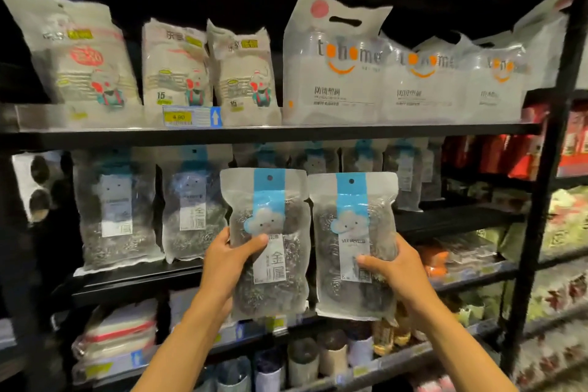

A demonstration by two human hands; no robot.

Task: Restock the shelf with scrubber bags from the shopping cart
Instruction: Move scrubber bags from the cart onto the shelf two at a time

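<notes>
I hold two clear scrubber bags with blue cloud labels upright in front of the middle shelf (pixel 445 219). My left hand (pixel 227 259) grips the left bag (pixel 269 232) at its left edge, thumb across the front. My right hand (pixel 393 267) grips the right bag (pixel 351 232) at its right edge. The two bags are side by side and nearly touching. More of the same scrubber bags (pixel 117 207) stand on that shelf to the left, and others stand further back behind the held ones. The shopping cart is out of view.
The upper shelf (pixel 286 130) carries white cloth packs and "tohome" bags, with a price tag (pixel 191 117) on its rail. A black upright post (pixel 550 149) bounds the bay at right. Lower shelves hold folded cloths and small jars.
</notes>
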